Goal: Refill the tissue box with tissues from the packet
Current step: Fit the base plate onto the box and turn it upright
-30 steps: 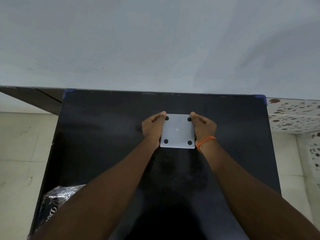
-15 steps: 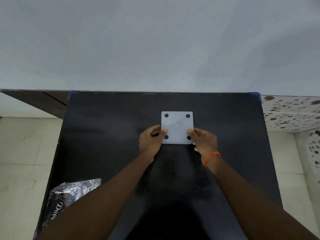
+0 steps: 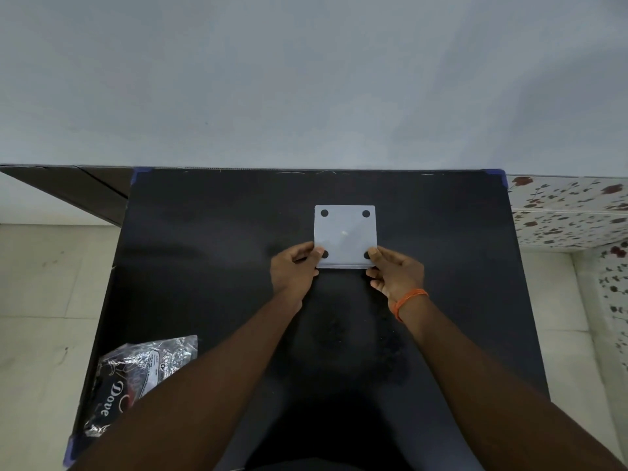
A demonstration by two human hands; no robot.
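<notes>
Black matte table (image 3: 210,266) w/ blue tape at 3 visible corners, pushed against a plain pale wall; cream floor tiles to the left, floral-speckled tiles to the right; 1 tissue box (image 3: 345,236), square, smooth white plastic, 4 black dots near its corners, lying flat at table centre-far; left hand (image 3: 295,270) pinches its near-left corner, right hand (image 3: 396,275) pinches the near-right corner, thumbs on top; 1 orange thread band (image 3: 409,300) on right wrist; 1 packet (image 3: 136,379), crinkly clear-and-black plastic, near-left table edge, well apart from box.
</notes>
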